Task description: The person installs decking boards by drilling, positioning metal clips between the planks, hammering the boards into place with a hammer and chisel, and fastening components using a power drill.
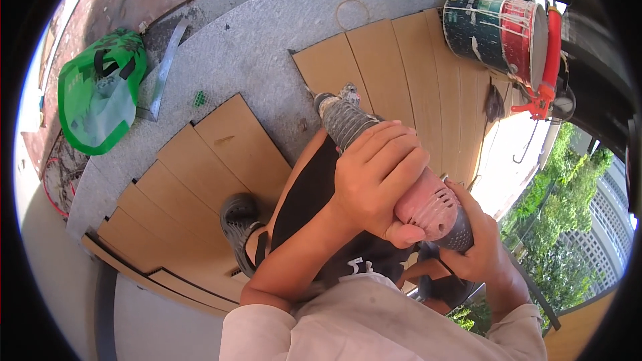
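The left hand [380, 177], palm hidden, clasps the middle of a pink-and-grey power tool [429, 207] slanting in front of the lap [306, 194], and the right hand [478, 244], fingers mostly concealed, holds its rear. Around, left to right: a green bag [79, 103], brown planks [200, 177], a smeared bucket [481, 32], a red caulking gun [553, 43]. The left elbow [264, 291] is bent.

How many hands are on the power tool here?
2: the left hand wraps around the body of the power tool, and the right hand is at its rear end. Some fingers are hidden.
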Available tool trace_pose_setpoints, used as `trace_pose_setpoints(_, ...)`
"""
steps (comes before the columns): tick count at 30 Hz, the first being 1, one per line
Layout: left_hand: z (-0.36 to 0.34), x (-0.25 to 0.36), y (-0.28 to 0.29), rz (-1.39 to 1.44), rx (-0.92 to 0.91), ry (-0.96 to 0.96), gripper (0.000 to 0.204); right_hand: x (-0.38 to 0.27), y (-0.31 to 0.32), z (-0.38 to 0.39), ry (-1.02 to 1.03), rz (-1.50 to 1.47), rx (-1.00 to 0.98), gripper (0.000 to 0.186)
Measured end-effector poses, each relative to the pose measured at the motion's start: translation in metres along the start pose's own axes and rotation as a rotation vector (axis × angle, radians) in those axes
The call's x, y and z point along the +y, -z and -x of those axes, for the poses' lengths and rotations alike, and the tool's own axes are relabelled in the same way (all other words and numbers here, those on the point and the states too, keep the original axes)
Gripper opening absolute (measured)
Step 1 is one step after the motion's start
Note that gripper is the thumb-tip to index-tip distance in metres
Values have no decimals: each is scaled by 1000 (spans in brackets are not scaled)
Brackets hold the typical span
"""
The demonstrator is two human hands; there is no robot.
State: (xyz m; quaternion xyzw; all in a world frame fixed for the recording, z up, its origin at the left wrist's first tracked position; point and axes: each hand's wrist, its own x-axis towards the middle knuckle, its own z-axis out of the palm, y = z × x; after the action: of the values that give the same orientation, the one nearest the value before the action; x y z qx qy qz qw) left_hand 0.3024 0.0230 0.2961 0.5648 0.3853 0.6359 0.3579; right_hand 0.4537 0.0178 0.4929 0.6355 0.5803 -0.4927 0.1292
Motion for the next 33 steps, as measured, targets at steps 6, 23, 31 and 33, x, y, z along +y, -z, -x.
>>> trace_pose_setpoints(6, -6, -8, 2, -17, 71, -23, 84, -7, 7, -9, -12, 19, -6, 84)
trace_pose_setpoints(23, -1, -16, 7, -8, 85, 3, 84, -10, 3, -21, 82, 68, 24, 84)
trace_pose_setpoints(31, -4, -18, 8, -3, 91, 3, 84, -14, 4, -22, 29, 47, 9, 84)
trace_pose_setpoints(33, -3, -18, 7, 6, 93, 9, 84, -15, 4, -23, 45, 55, 12, 84)
